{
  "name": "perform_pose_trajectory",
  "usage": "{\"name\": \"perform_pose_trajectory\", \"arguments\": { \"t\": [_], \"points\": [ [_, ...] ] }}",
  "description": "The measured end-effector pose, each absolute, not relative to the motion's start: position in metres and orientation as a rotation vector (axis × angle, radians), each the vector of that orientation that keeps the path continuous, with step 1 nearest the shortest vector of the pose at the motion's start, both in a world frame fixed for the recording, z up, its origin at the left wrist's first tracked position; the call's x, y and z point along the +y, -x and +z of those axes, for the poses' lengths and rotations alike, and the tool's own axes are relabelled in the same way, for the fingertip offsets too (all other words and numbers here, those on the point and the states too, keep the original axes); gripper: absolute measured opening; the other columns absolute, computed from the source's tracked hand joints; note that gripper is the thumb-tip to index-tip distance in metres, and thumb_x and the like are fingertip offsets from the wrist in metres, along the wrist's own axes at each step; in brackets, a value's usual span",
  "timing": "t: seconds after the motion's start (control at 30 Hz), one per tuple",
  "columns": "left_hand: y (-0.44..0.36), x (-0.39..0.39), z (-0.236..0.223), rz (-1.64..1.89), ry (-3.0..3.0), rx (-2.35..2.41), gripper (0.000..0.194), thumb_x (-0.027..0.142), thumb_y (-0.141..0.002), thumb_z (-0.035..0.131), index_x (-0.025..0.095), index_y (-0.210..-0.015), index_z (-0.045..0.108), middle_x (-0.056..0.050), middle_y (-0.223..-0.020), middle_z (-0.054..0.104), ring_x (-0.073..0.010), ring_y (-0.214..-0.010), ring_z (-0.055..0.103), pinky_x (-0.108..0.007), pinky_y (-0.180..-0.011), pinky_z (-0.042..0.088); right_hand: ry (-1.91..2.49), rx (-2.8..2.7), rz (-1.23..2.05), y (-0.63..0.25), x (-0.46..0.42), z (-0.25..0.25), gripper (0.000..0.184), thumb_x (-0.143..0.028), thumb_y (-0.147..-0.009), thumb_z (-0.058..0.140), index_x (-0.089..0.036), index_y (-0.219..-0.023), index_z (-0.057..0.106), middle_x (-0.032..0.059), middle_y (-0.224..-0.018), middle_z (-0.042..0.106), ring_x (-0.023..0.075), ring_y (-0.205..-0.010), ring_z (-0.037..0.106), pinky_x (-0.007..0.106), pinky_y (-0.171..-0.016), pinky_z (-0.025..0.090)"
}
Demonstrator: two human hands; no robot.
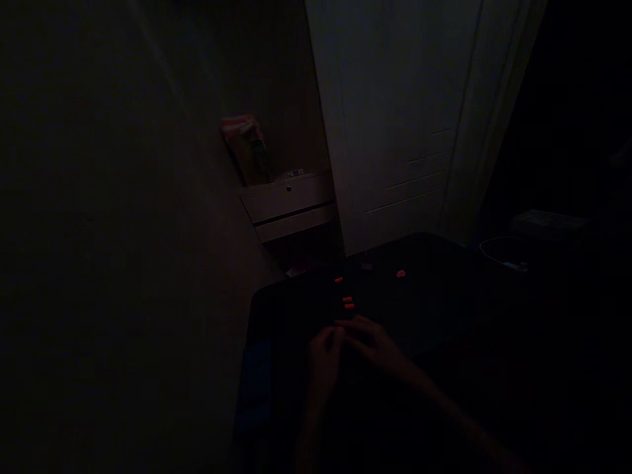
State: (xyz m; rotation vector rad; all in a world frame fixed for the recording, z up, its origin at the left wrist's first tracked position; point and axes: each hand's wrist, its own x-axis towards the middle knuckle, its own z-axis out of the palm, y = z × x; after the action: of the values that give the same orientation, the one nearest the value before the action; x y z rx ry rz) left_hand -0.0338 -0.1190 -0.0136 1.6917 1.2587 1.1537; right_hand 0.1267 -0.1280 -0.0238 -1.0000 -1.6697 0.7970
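The scene is very dark. My left hand [323,359] and my right hand [375,345] meet fingertip to fingertip over a black surface [434,309]. Their fingers look pinched together around something too dark to make out. Just beyond the fingertips lie small red pieces [348,303], with another red piece [338,280] a little farther and one more red piece [401,273] off to the right.
A pale drawer unit [291,204] stands against the wall behind, with an orange packet [244,145] on top. A white door [405,118] rises at the back right. A white cable [503,253] lies on the right. Something blue [259,385] sits at the surface's left edge.
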Motion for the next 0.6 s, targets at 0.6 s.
{"name": "perform_pose_trajectory", "arguments": {
  "t": [0.6],
  "points": [
    [0.0336,-0.1196,-0.0157,1.112,-1.736,1.228,0.031,0.043,-0.092,0.058,0.017,-0.088,0.074,-0.007,-0.089,0.076,-0.0234,-0.085,0.069,-0.031,-0.078,0.050,1.005,-1.616,0.714,-0.1266,-0.1271,-0.0231,0.023,-0.039,-0.093,0.065,-0.023,-0.104,0.077,0.0070,-0.098,0.068,0.0210,-0.090,0.066,0.033,-0.082,0.053]
  ]
}}
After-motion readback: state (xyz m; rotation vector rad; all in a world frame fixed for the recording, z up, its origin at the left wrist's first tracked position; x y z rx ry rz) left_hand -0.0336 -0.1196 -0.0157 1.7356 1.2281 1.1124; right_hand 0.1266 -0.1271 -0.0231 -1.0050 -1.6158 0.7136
